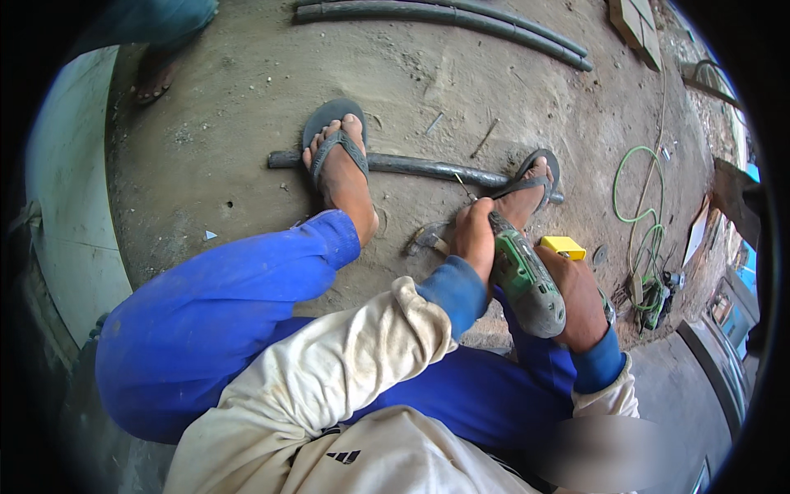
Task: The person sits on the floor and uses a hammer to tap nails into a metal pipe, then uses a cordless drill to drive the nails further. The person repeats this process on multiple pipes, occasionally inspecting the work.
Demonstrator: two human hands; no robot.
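I am squatting on the concrete floor (247, 107) with a dark pipe (428, 167) pinned under both sandalled feet, my left foot (339, 169) near one end and my right foot (527, 193) near the other. My right hand (580, 300) has its fingers clamped round the grip of the green drill (527, 284), which points forward and down at the pipe between my feet. My left hand (473, 235) sits at the drill's nose, fingers curled together round the front of the tool, steadying it. The bit itself is hidden behind that hand, so I cannot tell whether it is touching the pipe or already in it; I judge the hole is at most just being started, since I see no finished holes along the stretch of pipe that shows. A hammer (426, 239) lies on the floor just beside my left hand, and a small yellow box (563, 246) lies near my right one. Two more dark pipes (461, 20) lie well apart at the far side of the floor and look untouched, so there seems to be more work left than done. A green hose (638, 198) loops on the floor at my right, and another person's foot (155, 78) stands at the far left, taking no part.
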